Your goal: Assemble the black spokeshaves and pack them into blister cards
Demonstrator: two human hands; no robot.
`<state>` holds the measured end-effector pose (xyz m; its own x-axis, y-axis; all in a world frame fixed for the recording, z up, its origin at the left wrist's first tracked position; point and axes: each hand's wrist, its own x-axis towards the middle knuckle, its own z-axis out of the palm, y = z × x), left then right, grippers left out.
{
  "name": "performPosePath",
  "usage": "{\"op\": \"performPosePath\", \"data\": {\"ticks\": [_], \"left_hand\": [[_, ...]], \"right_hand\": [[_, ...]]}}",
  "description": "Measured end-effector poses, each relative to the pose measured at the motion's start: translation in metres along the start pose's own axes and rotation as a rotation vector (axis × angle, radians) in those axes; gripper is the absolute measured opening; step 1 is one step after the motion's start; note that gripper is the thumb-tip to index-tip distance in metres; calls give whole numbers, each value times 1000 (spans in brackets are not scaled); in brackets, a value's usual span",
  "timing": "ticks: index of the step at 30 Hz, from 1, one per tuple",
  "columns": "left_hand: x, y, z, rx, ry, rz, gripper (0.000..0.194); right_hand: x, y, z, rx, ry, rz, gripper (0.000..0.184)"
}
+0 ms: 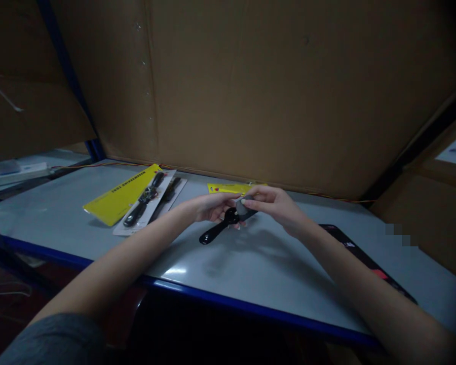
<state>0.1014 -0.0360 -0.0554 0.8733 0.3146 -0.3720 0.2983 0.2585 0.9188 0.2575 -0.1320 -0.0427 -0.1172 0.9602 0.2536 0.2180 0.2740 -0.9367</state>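
Both my hands meet above the middle of a grey table [251, 268]. My left hand [213, 207] is closed around a black strap-like tool [216, 230] whose rounded end hangs down to the left. My right hand [269, 203] pinches the tool's grey head [242, 208] between thumb and fingers. A yellow card [224, 188] lies on the table just behind my hands.
To the left lie a yellow packaging card [117, 198] and a clear blister pack with black tools [146, 203]. A flat black package [365, 258] lies under my right forearm. Brown cardboard [269, 91] walls the back. The table's front edge is blue [251, 309].
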Motion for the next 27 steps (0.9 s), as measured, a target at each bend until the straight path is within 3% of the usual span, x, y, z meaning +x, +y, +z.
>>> {"op": "performPosePath", "data": {"ticks": [7,12,16,22,27], "left_hand": [[-6,-13,10,-64,-164,-126,70],[-10,-14,12,-91,-261,-77,71],[-12,-13,15,-91,-228,-60,67],[-14,-13,18,-101,-217,-63,62],[-16,-12,21,-112,-159,-30,55]], "right_hand": [[-2,7,17,-47,-79,10,21],[-4,9,22,-126,-58,38,20],[-4,9,21,-244,-22,3,18],[-6,13,18,-88,-85,132,27],[-5,11,15,-173,-100,42,21]]}}
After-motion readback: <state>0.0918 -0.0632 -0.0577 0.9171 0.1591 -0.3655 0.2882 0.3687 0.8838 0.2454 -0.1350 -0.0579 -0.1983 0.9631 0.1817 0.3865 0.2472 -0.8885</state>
